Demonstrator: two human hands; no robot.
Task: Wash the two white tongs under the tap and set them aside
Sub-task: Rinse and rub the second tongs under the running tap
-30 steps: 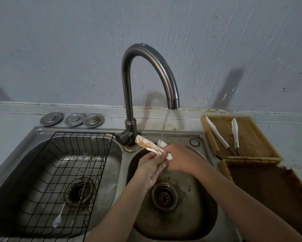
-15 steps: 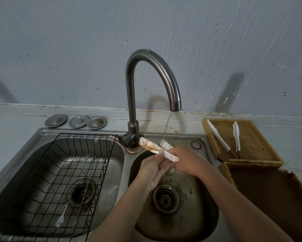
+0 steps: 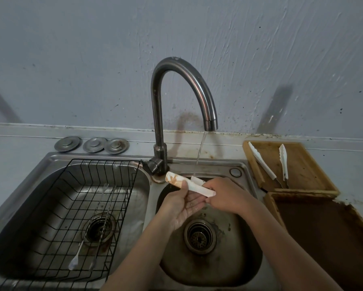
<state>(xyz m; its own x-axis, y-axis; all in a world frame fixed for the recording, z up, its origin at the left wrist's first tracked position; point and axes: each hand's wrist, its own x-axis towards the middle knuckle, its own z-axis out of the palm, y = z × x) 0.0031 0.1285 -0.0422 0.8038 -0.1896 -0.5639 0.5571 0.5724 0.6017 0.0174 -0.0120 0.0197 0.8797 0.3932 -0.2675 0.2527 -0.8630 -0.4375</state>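
A thin stream of water falls from the curved tap (image 3: 197, 89) onto a pair of white tongs (image 3: 194, 185) smeared with brown at the left end. I hold them level over the right sink basin (image 3: 239, 259). My left hand (image 3: 182, 208) lies palm up under the tongs, its thumb pressing on top near the stained end. My right hand (image 3: 224, 195) grips their right end. A second pair of white tongs (image 3: 262, 163) lies spread open on the wooden tray (image 3: 302, 171) at the right.
A black wire rack (image 3: 75, 206) sits in the left basin with a spoon (image 3: 74, 262) and thin skewers on it. Three metal drain caps (image 3: 92, 144) lie behind that basin. A second, darker wooden tray (image 3: 323, 238) stands at the front right.
Both hands have stayed under the stream with the tongs. My left thumb now sits on top of the tongs closer to the stained end.
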